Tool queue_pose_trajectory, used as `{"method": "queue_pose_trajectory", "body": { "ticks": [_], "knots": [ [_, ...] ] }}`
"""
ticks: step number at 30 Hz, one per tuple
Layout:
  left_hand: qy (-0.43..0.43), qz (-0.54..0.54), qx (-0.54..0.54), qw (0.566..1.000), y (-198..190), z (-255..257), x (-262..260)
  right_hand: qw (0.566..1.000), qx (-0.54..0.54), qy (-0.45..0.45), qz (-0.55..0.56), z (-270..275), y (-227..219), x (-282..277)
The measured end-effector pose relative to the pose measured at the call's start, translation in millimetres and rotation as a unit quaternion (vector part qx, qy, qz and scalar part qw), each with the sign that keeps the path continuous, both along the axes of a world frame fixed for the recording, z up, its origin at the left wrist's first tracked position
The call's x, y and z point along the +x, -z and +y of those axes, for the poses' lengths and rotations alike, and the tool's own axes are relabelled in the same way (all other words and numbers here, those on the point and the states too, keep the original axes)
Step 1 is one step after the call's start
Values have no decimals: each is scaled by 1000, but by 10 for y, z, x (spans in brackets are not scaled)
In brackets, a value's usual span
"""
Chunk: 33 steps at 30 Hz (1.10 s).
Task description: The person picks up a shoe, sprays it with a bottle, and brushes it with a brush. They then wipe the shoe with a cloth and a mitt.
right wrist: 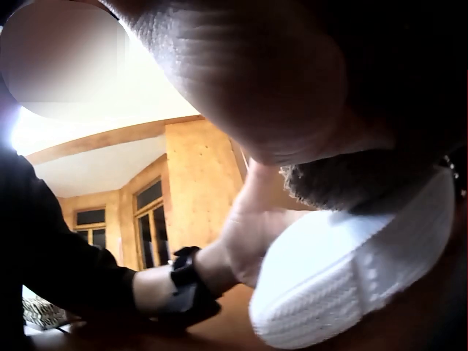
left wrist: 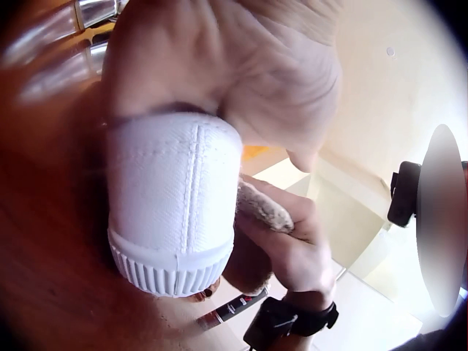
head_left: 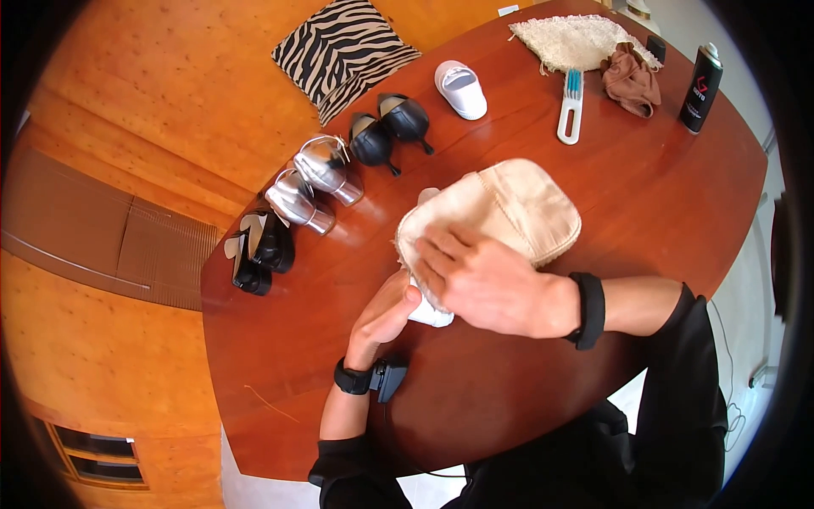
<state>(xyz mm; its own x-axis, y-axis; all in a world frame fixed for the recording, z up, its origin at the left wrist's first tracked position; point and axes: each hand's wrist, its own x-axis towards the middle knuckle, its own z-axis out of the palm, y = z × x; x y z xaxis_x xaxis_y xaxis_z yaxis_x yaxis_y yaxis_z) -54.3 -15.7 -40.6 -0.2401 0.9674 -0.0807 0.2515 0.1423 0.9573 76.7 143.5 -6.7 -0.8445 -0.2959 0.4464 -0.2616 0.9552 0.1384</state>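
A white shoe (head_left: 431,317) with a ribbed sole edge is held by my left hand (head_left: 387,314); its heel end (left wrist: 175,197) fills the middle of the left wrist view. Over the shoe lies a cream padded cloth (head_left: 530,204), hiding most of it in the head view. My right hand (head_left: 496,284) grips the cloth from above, fingers bent across it. Its fuzzy underside (right wrist: 329,183) meets the top of the shoe (right wrist: 322,278) in the right wrist view. In the left wrist view the cloth edge (left wrist: 267,208) shows between fingers and thumb of the right hand (left wrist: 300,252).
Along the far left edge stand black shoes (head_left: 261,250), silver heels (head_left: 312,187) and black heels (head_left: 390,127). A white slip-on shoe (head_left: 461,90) stands beyond. Back right are a brush (head_left: 571,114), fluffy cloth (head_left: 577,41), brown cloth (head_left: 632,81) and spray can (head_left: 701,89).
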Motion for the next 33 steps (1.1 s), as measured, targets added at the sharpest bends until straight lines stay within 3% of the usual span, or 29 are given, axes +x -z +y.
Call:
{"method": "queue_pose_trajectory", "body": {
  "ticks": [2, 7, 12, 15, 18, 21, 24, 27, 29, 31, 33],
  "knots": [
    [2, 104, -17, 994, -145, 37, 74, 1000, -21, -9, 7, 19, 42, -30],
    [14, 212, -3, 977, -140, 101, 138, 995, -59, 17, 73, 344, 211, -299],
    [52, 317, -31, 947, -123, 132, 230, 995, -64, 76, 2, 564, 253, -363],
    [79, 342, -60, 934, -231, 159, 341, 993, -45, 100, -34, 410, 101, -222],
    [73, 353, -47, 932, -280, 187, 421, 999, -27, 13, -16, 205, -1, -55],
    [72, 348, -47, 934, -272, 205, 459, 998, -18, -5, -54, 143, -39, 5],
    [65, 372, -31, 925, -320, 226, 473, 996, -71, -25, -42, 293, 28, -115],
    [50, 352, -100, 929, -352, 234, 465, 994, -97, -24, -37, 489, 231, -307],
    [39, 379, -33, 924, -277, 239, 425, 990, -113, -30, 78, 629, 370, -419],
    [38, 378, -32, 924, -225, 234, 404, 988, -118, -27, 97, 678, 393, -439],
    [36, 378, -32, 925, -225, 230, 395, 991, -122, 46, -38, 665, 329, -385]
  ]
}}
